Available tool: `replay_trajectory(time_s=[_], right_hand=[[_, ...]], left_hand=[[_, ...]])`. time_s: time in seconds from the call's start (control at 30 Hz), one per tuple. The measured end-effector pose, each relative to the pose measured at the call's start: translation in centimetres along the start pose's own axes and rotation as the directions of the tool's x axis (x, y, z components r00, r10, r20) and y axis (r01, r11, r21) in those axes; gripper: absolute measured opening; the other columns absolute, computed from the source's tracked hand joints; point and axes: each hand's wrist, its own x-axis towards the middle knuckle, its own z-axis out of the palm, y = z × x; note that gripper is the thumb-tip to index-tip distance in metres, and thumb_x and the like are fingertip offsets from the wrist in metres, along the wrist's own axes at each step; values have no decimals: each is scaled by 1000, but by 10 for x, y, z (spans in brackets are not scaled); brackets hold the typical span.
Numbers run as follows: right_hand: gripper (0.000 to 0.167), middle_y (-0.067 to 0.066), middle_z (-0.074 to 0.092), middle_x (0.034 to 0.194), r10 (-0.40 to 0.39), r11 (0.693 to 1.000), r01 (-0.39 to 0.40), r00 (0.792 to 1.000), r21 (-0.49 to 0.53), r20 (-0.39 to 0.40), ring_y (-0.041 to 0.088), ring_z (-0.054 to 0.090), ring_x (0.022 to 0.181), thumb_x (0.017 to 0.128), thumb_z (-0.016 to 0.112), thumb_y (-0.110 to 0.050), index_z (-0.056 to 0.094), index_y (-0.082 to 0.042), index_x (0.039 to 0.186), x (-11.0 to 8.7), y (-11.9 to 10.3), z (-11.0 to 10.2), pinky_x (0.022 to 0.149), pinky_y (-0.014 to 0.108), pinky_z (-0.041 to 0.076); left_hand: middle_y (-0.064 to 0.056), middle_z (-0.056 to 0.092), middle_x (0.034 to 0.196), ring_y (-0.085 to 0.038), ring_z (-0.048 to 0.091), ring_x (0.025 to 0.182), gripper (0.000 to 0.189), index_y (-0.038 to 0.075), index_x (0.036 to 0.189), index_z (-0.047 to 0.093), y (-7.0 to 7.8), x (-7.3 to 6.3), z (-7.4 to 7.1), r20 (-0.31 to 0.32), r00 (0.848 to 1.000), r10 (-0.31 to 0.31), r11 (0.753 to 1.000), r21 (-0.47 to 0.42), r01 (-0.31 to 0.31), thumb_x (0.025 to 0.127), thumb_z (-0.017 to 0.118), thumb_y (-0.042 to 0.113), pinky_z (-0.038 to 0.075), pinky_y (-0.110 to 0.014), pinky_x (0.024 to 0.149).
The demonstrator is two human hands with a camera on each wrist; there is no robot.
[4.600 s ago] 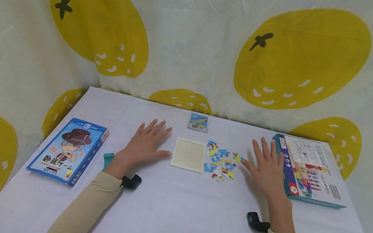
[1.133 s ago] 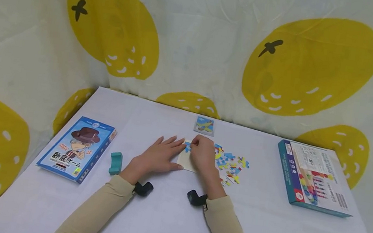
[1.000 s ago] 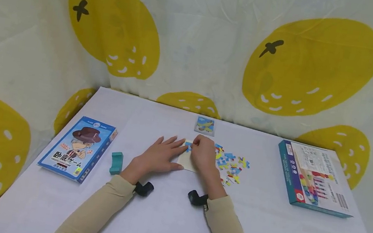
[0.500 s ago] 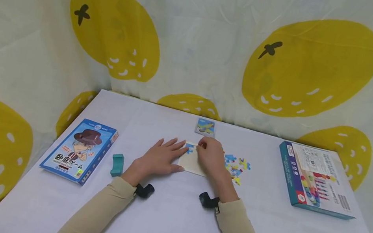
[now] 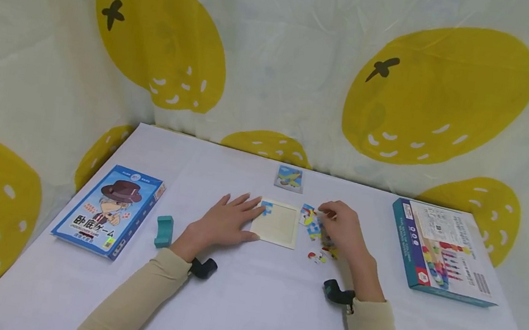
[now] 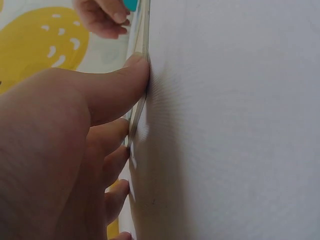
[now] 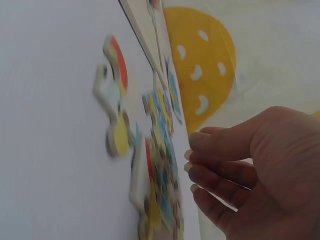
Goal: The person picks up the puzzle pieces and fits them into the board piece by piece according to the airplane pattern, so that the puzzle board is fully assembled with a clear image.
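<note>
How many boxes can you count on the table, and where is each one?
2. The blue box lies to the left of the left hand; the teal-edged box lies to the right of the right hand. I see none partly hidden.

A cream, square, rimmed puzzle tray [image 5: 295,229] lies flat on the white surface [image 5: 250,304], a blue-and-white jigsaw section [image 5: 267,207] in its far-left corner. Just right of it, thick red, yellow and blue jigsaw pieces [image 5: 313,230] lie loosely scattered.

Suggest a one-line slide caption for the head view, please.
The left hand touches a puzzle tray with a blue section in one corner as the right hand hovers over loose pieces.
</note>
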Motion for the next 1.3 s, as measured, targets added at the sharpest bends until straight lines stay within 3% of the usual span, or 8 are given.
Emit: replay_trajectory(time_s=[0.13,0.3,0.7,0.97,1.3], right_hand=[[28,15,64,121,36,999,-36,999,-16,37,34,55,111,91,63,-8,69,-7,118,-3,11,-7,96,53,48],[29,16,63,124,13,1000,-11,998,-23,68,35,53,115,90,64,-4,69,-5,119,-6,16,-7,101,55,45],[25,14,63,108,38,999,-37,999,-28,37,28,55,97,89,65,-1,71,-5,114,-6,12,7,90,46,50],[18,12,60,103,71,997,-71,997,-6,17,27,52,93,89,68,-3,70,-6,106,-11,10,-1,85,39,48],[13,9,62,97,13,997,-15,1000,73,25,25,53,90,91,66,-4,70,-9,102,-10,-5,0,79,34,47]], left_hand=[[8,18,167,-24,14,156,76,30,158,24,1,1,0,8,1000,-2,1000,-6,2,95,48,65,15,-60,123],[9,17,167,-23,14,157,77,31,158,24,1,2,1,11,1000,-12,1000,-1,12,94,48,66,15,-60,123],[10,17,167,-23,13,157,77,33,158,23,-2,-2,5,13,1000,-26,999,-19,27,94,49,66,13,-59,123],[11,17,167,-22,13,157,77,34,158,22,-2,-1,6,3,1000,-26,1000,-16,26,93,48,67,13,-59,123],[10,17,167,-24,13,157,77,32,158,23,1,0,1,9,1000,-19,1000,-16,19,94,49,66,14,-59,123]])
